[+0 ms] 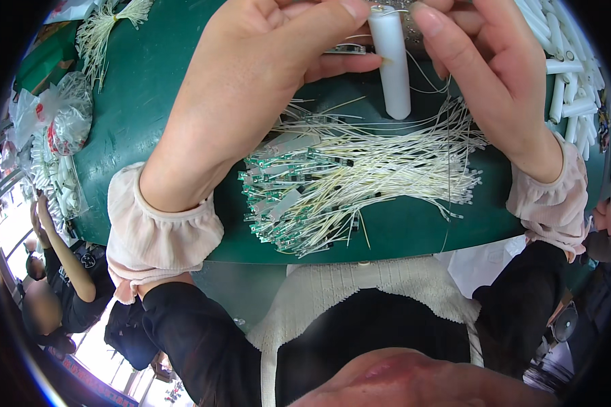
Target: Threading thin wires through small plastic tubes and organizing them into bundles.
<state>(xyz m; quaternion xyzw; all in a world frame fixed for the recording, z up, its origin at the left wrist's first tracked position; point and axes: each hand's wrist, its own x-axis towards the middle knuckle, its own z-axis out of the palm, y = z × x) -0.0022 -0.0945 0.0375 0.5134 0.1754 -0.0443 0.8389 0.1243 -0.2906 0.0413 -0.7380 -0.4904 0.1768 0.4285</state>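
Note:
At the far edge of the view, my left hand (261, 61) is closed round the upper part of a white cylinder (392, 74), which hangs nearly upright. A small circuit board (349, 49) shows between the fingers of that hand. Thin pale wires loop over the cylinder's top and down its right side. My right hand (499, 74) has its thumb and fingers pinched by the top end, at a thin wire (399, 10). Its fingertips are partly hidden. Below both hands lies a large pile of white wires (400, 169) with small green circuit boards (271, 203) at their left ends.
The green table (142, 88) carries a tied wire bundle (112, 30) at the far left. Plastic bags (68, 115) and white parts sit at its left edge. Several white cylinders (570, 88) are heaped at the right. Another person (71, 285) is at the lower left.

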